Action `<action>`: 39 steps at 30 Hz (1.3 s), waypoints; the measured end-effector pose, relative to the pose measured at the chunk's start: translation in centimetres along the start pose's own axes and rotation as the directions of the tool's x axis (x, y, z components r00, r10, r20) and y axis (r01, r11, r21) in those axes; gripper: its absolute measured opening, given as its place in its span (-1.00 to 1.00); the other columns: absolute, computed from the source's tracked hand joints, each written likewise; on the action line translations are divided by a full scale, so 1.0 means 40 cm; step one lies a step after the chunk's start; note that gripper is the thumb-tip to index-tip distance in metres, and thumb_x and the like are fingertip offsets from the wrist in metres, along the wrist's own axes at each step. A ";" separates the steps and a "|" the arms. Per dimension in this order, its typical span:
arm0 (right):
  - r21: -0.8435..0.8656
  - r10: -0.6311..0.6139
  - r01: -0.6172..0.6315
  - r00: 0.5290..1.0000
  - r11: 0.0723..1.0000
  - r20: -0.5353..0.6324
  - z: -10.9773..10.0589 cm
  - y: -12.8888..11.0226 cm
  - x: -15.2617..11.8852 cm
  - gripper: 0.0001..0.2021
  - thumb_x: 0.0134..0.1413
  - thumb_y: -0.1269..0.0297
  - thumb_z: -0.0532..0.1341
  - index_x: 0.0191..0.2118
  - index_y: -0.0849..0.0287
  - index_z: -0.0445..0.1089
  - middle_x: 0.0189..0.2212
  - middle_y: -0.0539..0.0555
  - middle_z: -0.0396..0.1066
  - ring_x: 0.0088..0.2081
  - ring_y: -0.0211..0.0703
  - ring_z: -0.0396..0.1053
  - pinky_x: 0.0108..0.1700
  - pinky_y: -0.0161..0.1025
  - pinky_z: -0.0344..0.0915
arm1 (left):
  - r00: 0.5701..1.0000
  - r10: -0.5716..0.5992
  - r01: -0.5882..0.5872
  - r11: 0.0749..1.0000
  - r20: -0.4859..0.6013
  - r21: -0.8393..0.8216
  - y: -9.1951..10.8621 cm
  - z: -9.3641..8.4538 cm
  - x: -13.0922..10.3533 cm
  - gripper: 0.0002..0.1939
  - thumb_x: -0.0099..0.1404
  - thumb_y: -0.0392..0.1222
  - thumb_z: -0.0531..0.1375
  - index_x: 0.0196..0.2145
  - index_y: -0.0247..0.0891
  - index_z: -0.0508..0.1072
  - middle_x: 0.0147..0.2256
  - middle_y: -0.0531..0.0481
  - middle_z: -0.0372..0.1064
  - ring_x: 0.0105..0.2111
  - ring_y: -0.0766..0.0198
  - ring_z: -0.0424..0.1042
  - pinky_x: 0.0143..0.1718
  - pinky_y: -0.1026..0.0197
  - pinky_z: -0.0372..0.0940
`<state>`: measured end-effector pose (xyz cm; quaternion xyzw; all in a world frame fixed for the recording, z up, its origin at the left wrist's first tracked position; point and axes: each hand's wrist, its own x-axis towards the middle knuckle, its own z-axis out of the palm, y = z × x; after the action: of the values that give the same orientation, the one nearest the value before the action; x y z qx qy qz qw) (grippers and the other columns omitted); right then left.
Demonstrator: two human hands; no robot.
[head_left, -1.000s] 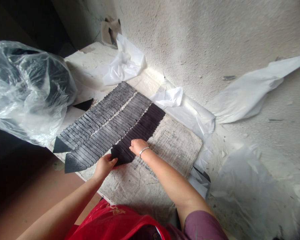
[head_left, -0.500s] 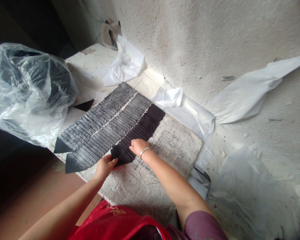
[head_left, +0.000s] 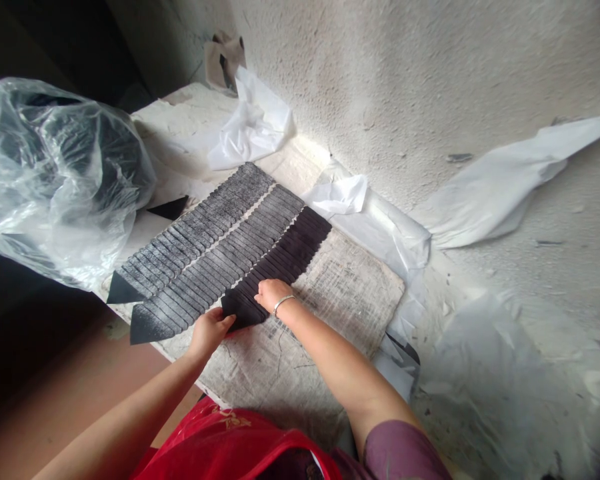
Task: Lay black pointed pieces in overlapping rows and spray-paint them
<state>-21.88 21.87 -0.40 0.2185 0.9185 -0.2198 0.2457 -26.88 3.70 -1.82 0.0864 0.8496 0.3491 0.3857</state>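
Three rows of overlapping dark pieces lie slantwise on a cloth-covered board. The far row (head_left: pixel 195 233) and the middle row (head_left: pixel 225 250) are dusted with whitish speckles, while the near row (head_left: pixel 295 247) is plain black. At the front end of the near row, my left hand (head_left: pixel 211 330) pinches the corner of the black pieces between thumb and fingers. My right hand (head_left: pixel 273 293), wearing a silver bracelet, is closed over the same row, a little further along it. Whatever its fingers hold is too small to make out.
A clear plastic bag (head_left: pixel 65 180) of dark material bulges at the left, beside a black scrap (head_left: pixel 169 208). Crumpled white sheeting (head_left: pixel 253 127) lies toward the back along the rough wall (head_left: pixel 405 80). Worn cloth (head_left: pixel 355 280) covers the board right of the rows.
My right hand has shifted slightly left along the near black row. My left hand stays at the row's front corner.
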 end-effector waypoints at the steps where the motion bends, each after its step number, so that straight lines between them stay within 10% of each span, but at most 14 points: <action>1: -0.003 -0.001 0.001 1.000 1.000 0.000 0.000 -0.001 0.000 -0.81 0.02 0.21 0.17 -0.29 0.14 0.48 -0.26 0.10 0.51 -0.19 -0.13 0.44 -0.20 -0.30 0.28 | 1.000 0.002 -0.002 1.000 0.004 0.001 0.002 -0.001 -0.002 -0.73 0.01 -0.03 0.14 -0.43 -0.28 0.45 -0.58 0.07 0.39 -0.57 0.29 0.33 -0.56 0.32 0.14; 39: -0.026 -0.005 0.005 1.000 1.000 -0.012 0.005 -0.005 -0.001 -0.78 0.01 0.22 0.14 -0.27 0.15 0.47 -0.26 0.12 0.51 -0.19 -0.12 0.43 -0.19 -0.29 0.28 | 0.996 0.083 -0.074 0.967 -0.025 0.245 -0.027 -0.022 0.002 -0.78 0.06 -0.04 0.11 -0.55 -0.26 0.32 -0.67 0.13 0.18 -0.61 0.36 0.18 -0.56 0.31 0.02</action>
<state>-21.88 21.59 -0.46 0.2141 0.9233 -0.2070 0.2426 -27.44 2.46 -2.18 0.1606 0.8886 0.2587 0.3429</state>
